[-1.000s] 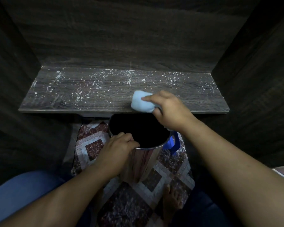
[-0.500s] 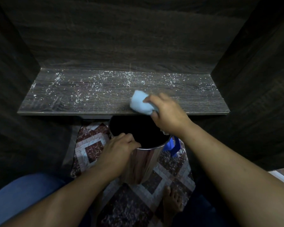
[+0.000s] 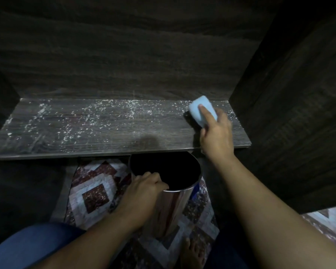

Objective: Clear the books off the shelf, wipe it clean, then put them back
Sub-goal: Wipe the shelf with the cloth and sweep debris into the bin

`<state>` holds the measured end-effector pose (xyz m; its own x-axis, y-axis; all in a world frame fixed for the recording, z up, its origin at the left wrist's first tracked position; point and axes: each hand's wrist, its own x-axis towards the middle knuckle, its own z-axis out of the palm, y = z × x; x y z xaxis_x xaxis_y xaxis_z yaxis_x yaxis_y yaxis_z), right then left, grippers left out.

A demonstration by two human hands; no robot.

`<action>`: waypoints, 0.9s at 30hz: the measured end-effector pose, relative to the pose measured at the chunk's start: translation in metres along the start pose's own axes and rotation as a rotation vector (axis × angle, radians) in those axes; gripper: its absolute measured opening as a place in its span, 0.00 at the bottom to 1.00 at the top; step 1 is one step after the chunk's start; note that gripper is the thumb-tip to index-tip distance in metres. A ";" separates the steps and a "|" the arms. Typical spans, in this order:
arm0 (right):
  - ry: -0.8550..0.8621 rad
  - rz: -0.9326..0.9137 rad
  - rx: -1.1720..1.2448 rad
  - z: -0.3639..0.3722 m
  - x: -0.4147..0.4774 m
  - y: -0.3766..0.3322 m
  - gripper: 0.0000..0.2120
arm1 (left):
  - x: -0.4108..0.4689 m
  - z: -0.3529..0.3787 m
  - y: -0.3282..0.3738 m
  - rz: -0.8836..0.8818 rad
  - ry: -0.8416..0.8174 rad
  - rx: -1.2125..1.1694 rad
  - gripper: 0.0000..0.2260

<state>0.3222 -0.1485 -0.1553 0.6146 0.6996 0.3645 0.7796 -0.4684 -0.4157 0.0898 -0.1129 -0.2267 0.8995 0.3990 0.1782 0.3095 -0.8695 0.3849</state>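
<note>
Wiping is the step in hand, and it is best read off the shelf [image 3: 109, 133] first. The dark board carries no books, and pale specks [image 3: 97, 113] lie thick across its left and middle. Below the front edge, right of centre, the steel bin [image 3: 169, 208] sits on the patterned floor [image 3: 93, 195] with its open mouth just under the lip. I judge the sound method is to draw the dust forward in straight, overlapping strokes and tip it over the edge into the bin, rather than scrub sideways and scatter it. The left hand [image 3: 144, 189] has its grip curled over the bin's near rim; sliding the bin along under each stroke would catch what falls. The right hand [image 3: 216, 136] reaches to the shelf's far right corner with its grip closed on the sponge [image 3: 195, 108]. Its forefinger [image 3: 204, 113] is stretched along the top, and the other fingers are blurred at the sides. The sponge, a pale blue oblong, lies flat on the board close to the back wall and near the right side panel. Its long axis runs roughly front to back, the far end pointing at the back wall and leaning a little left. Turned crosswise for the pull, it would likely sweep a wider path.
</note>
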 end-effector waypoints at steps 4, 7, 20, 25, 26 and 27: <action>0.081 0.190 -0.146 -0.012 0.011 0.041 0.28 | 0.005 0.005 0.002 0.024 0.029 -0.008 0.10; 0.027 0.303 -0.222 -0.013 0.012 0.060 0.30 | 0.006 0.008 0.003 0.024 0.018 -0.007 0.12; -0.228 0.213 -0.107 0.014 0.008 0.027 0.32 | 0.001 0.007 -0.004 0.015 0.056 0.028 0.12; -0.224 0.037 -0.024 0.033 -0.006 -0.008 0.30 | 0.001 0.006 -0.005 -0.008 0.040 0.022 0.12; -0.213 0.019 0.001 0.036 -0.007 -0.010 0.29 | 0.001 0.006 -0.005 -0.014 0.038 0.022 0.13; -0.198 0.005 0.032 0.037 -0.007 -0.011 0.29 | 0.001 0.006 -0.005 -0.017 0.039 0.023 0.13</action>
<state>0.3052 -0.1279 -0.1842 0.5802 0.7913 0.1929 0.7707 -0.4569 -0.4441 0.0913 -0.1096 -0.2334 0.8812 0.4249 0.2071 0.3325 -0.8687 0.3672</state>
